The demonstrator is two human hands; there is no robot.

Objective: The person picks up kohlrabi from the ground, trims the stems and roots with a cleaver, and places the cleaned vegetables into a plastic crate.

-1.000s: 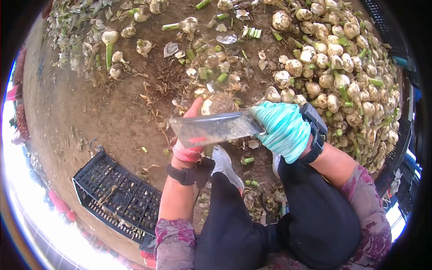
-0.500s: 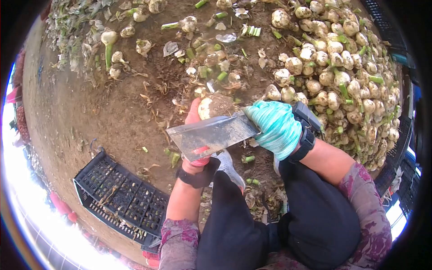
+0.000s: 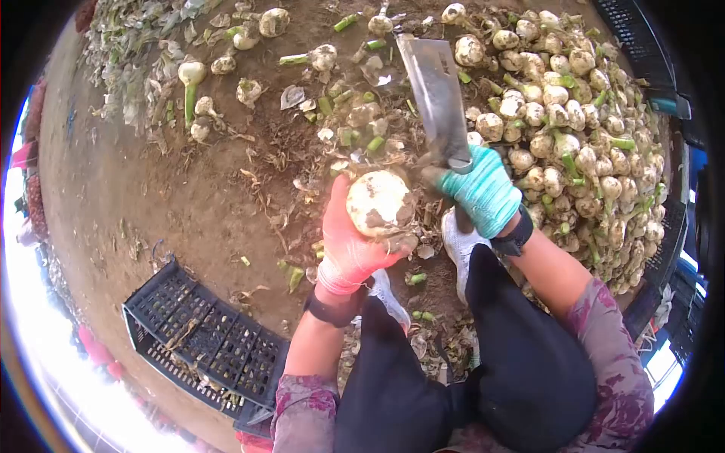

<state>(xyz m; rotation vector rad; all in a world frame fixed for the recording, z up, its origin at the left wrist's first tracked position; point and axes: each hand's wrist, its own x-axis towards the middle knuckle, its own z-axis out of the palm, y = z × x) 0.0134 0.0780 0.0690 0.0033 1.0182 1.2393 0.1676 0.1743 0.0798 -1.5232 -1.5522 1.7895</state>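
My left hand [image 3: 350,245], in a pinkish-red glove, is wrapped round a large round bulb [image 3: 380,201] with a pale, dirt-patched surface turned up. To its right my right hand [image 3: 483,190], in a turquoise glove, grips the handle of a wide cleaver [image 3: 438,90]. The blade points up and away from me, apart from the bulb. Beyond my hands, cut green stem pieces [image 3: 375,143] and peelings lie on the soil.
A large heap of bulbs [image 3: 574,151] fills the right side. At the lower left stands a black plastic crate [image 3: 208,332]. Loose bulbs with stems [image 3: 192,73] and dry leaves [image 3: 136,57] lie at the upper left. My knees and shoes are below.
The cleaver has swung from lying across the front of the bulb to pointing up and away. My left hand has turned, and the bulb's pale face now shows.
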